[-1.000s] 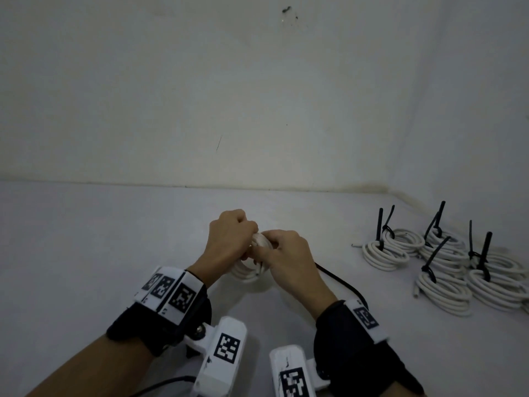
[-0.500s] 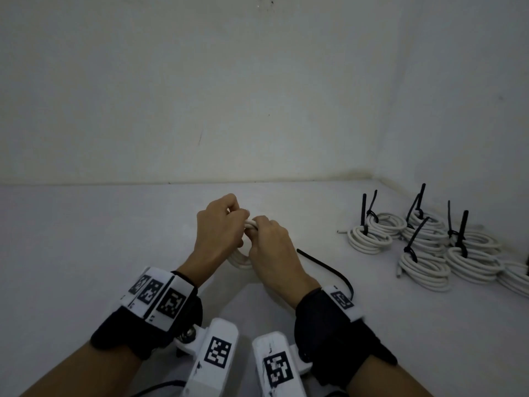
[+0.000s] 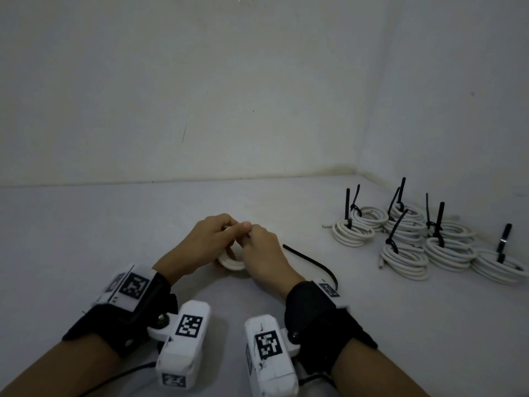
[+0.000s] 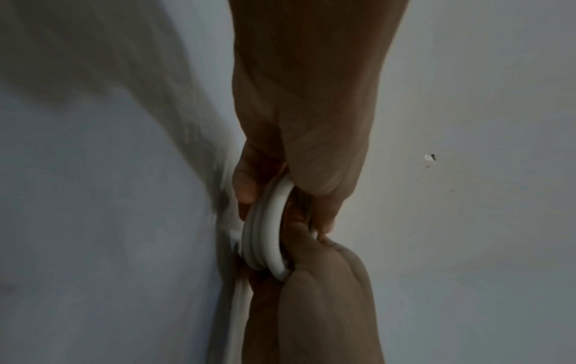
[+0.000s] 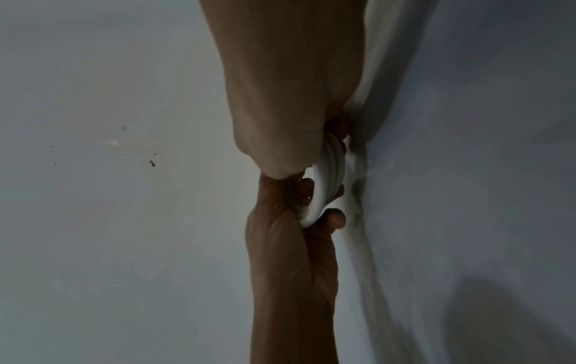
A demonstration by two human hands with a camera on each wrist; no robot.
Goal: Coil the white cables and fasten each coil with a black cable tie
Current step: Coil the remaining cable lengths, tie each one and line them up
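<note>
A small white cable coil [image 3: 231,262] is held upright just above the table between both hands. My left hand [image 3: 229,231] grips its top left, with the thumb laid over the top. My right hand [image 3: 252,236] grips its top right, knuckles touching the left hand. The left wrist view shows several turns of the coil [image 4: 265,234] pinched between the two hands, as does the right wrist view of the coil [image 5: 324,187]. A blurred white strand [image 4: 237,307] trails from it. One loose black cable tie [image 3: 312,262] lies on the table right of my right hand.
Several finished white coils [image 3: 406,236], each bound with a black tie that sticks up, are heaped at the right, close to the corner of the walls. The back wall [image 3: 200,110] meets the grey table [image 3: 86,224] beyond my hands.
Both hands have stayed closed on the coil, close together. The left thumb now lies over the coil's top, and more of the coil shows below the hands. The head view has shifted.
</note>
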